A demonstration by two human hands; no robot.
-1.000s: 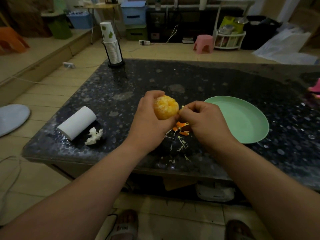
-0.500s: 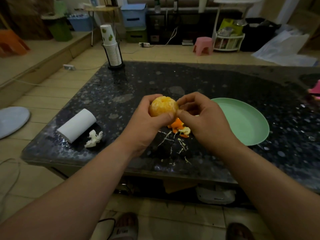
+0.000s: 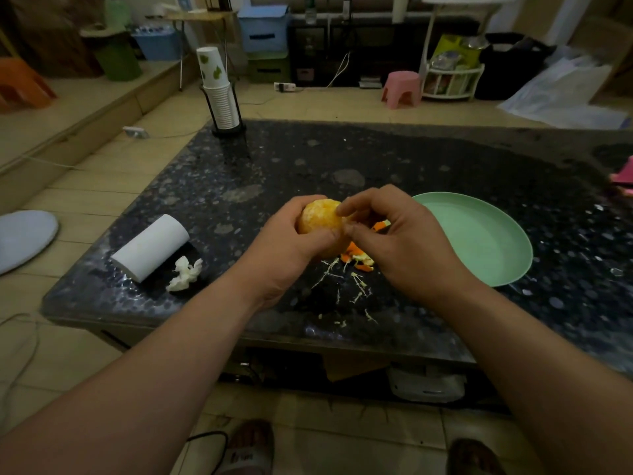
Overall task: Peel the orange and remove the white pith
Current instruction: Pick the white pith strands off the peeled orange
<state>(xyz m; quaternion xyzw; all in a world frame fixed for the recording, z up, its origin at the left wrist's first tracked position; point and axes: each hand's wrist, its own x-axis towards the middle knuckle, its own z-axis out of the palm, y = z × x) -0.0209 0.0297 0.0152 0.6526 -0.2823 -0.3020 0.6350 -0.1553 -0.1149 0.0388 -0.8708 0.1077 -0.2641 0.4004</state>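
Hands are held together above the near middle of the table (image 3: 376,159). The left hand (image 3: 287,248) is curled round the peeled orange (image 3: 318,217), gripping it from the left and below. The right hand (image 3: 400,245) is set against the fruit's right side, with forefinger and thumb bent and pinching at its surface. Whether a strand of pith is caught between them cannot be told. The orange is held in the air, off the table, between the two hands. Beneath it, pale pith strands (image 3: 346,279) are scattered on the dark speckled top. Just beyond them lies a small heap of peel scraps (image 3: 356,258), partly hidden by the right hand. To the left, a white paper roll (image 3: 150,246) is laid on its side, with a crumpled tissue (image 3: 185,274) just beside it. To the right, a green plate (image 3: 479,234) is set near the scraps. At the far left corner, a stack of paper cups (image 3: 219,94) is held upright in a black stand.
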